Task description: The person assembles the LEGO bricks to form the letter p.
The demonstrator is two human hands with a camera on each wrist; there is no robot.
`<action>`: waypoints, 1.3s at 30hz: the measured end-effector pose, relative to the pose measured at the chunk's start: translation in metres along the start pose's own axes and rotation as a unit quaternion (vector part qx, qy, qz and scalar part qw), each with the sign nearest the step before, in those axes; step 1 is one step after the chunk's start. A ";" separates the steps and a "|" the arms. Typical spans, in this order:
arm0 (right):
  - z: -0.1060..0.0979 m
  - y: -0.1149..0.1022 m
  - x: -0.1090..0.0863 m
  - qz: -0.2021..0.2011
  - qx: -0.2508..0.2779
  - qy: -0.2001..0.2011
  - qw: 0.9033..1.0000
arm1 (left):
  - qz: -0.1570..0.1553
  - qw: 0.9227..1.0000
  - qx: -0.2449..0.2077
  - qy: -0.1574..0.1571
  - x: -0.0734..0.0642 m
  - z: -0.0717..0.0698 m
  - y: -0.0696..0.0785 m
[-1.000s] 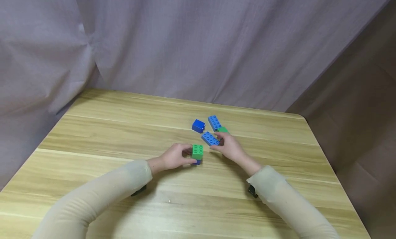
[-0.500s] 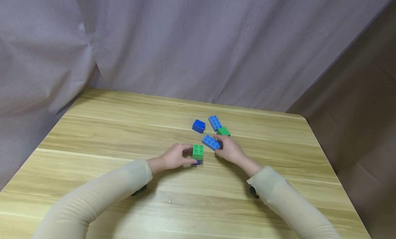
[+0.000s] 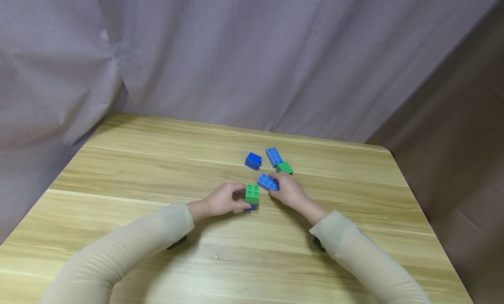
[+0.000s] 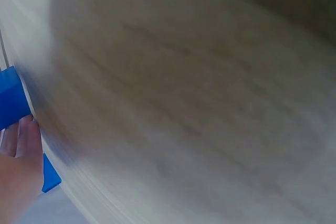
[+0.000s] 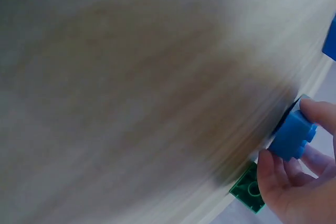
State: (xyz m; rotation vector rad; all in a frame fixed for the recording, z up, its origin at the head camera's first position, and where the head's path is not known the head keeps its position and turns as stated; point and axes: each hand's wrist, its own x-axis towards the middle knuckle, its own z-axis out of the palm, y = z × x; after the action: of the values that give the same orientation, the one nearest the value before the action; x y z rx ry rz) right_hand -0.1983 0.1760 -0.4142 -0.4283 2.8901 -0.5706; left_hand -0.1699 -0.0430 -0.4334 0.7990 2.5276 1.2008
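Light-blue brick (image 3: 267, 182) | between right fingers (image 5: 270, 176), pinched at one end | left fingers (image 3: 235, 186) gripping green-topped stack (image 3: 252, 194)

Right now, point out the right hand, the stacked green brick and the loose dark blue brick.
Right hand (image 3: 290, 191): head view, back of hand.
Stacked green brick (image 3: 252, 193): head view, studded top.
Loose dark blue brick (image 3: 253, 158): head view, upper face.

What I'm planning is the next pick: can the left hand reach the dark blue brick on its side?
Probably not yet: the left hand holds the green-topped stack, though bare table leaves its way to the dark blue brick free.
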 end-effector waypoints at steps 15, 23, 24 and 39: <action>-0.013 0.007 -0.009 0.035 0.122 0.006 0.992 | -0.004 1.000 -0.002 -0.013 -0.002 0.001 0.003; -0.025 0.008 -0.013 0.030 0.130 0.026 0.991 | -0.007 1.000 -0.030 0.002 0.000 -0.002 0.006; -0.026 0.007 -0.014 0.027 0.130 0.029 0.991 | -0.003 0.999 -0.038 0.007 0.000 -0.002 0.007; -0.039 -0.003 -0.022 0.020 0.166 0.035 0.985 | 0.017 0.997 -0.059 0.043 0.001 -0.007 0.013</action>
State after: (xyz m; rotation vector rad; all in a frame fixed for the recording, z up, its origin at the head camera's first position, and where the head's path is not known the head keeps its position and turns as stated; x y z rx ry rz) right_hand -0.1847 0.1937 -0.3751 -0.3042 2.7818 -1.0565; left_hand -0.1686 -0.0406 -0.4190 0.7807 2.4907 1.4097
